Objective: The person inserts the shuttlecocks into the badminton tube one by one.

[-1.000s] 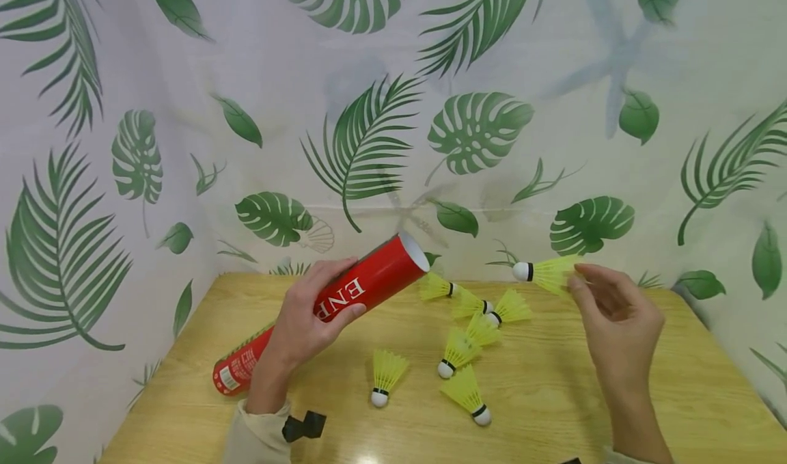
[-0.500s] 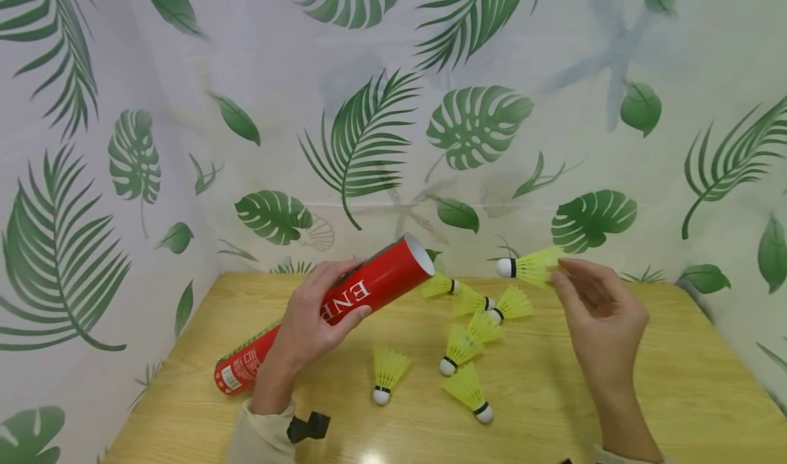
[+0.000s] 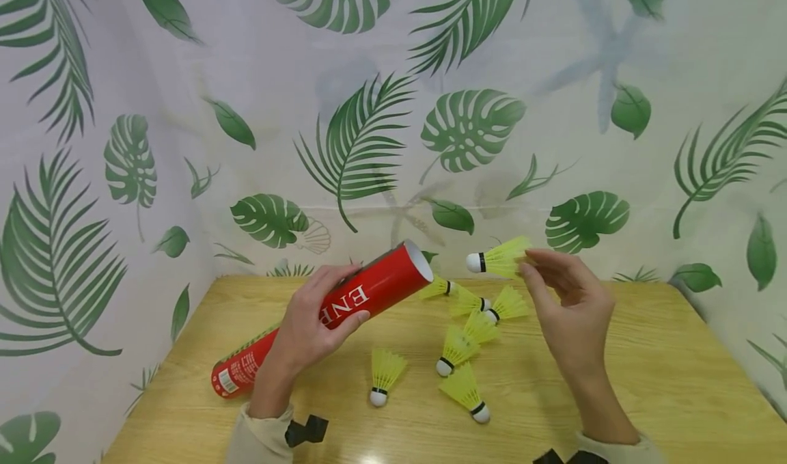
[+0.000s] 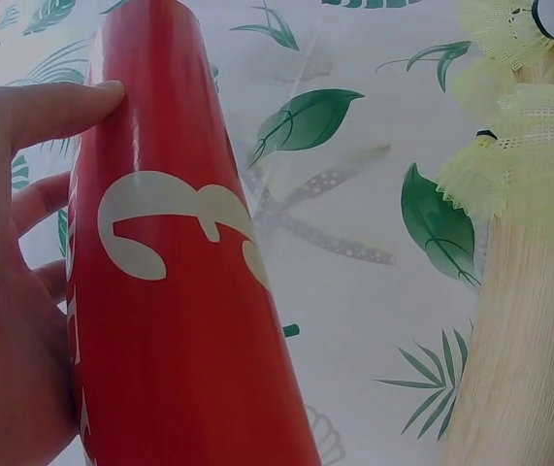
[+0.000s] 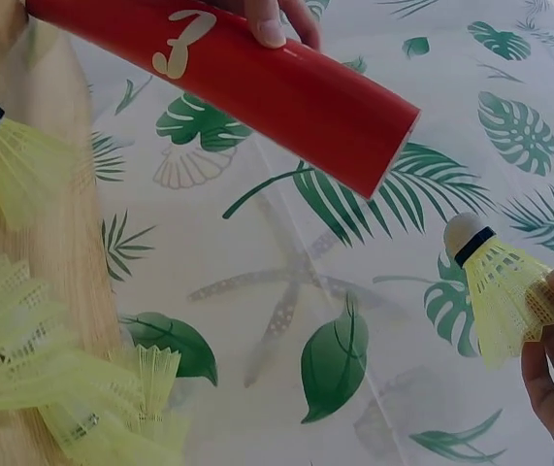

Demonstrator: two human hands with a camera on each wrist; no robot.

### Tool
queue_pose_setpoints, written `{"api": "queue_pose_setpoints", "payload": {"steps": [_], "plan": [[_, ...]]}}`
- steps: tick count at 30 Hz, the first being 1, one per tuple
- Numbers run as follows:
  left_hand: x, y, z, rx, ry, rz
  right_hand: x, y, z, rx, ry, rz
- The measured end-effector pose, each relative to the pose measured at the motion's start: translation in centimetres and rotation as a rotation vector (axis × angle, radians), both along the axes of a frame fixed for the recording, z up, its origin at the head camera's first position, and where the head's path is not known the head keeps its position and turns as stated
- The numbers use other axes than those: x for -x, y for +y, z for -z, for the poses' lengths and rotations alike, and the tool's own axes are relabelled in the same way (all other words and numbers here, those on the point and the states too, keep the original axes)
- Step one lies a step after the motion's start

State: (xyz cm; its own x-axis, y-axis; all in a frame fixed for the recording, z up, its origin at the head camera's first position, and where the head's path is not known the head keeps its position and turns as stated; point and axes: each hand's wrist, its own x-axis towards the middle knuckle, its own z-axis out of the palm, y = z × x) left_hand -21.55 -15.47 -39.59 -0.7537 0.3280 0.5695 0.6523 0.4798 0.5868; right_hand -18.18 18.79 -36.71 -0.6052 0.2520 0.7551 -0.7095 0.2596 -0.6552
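Shuttlecock tube, red with white capitals reading "ENP" along its side and a small white label with fine print too small to read near its lower end, sits at centre left of the head view, tilted with its open mouth up and to the right. What lies inside the mouth cannot be told; only a pale inner wall shows. Left hand has its fingers and thumb wrapped round the tube's middle, its lower end near the counter. Right hand, right of centre, pinches the skirt of a yellow shuttlecock between fingertips, white cork tip with a black band pointing left toward the tube's mouth, just apart from it. Six more yellow shuttlecocks lie loose on the wooden counter below and between both hands. Behind hangs a white backdrop printed with green leaves.
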Motion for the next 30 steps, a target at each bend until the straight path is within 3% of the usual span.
{"api": "queue_pose_setpoints", "payload": {"steps": [18,30], "plan": [[0.3,0.0,-0.4,0.018,0.013,0.004,0.9,-5.0,-0.4,0.005,0.038,-0.099],[-0.2,0.1,0.1,0.018,-0.004,0.02,0.3,-6.7,1.2,-0.043,-0.036,-0.089]]}}
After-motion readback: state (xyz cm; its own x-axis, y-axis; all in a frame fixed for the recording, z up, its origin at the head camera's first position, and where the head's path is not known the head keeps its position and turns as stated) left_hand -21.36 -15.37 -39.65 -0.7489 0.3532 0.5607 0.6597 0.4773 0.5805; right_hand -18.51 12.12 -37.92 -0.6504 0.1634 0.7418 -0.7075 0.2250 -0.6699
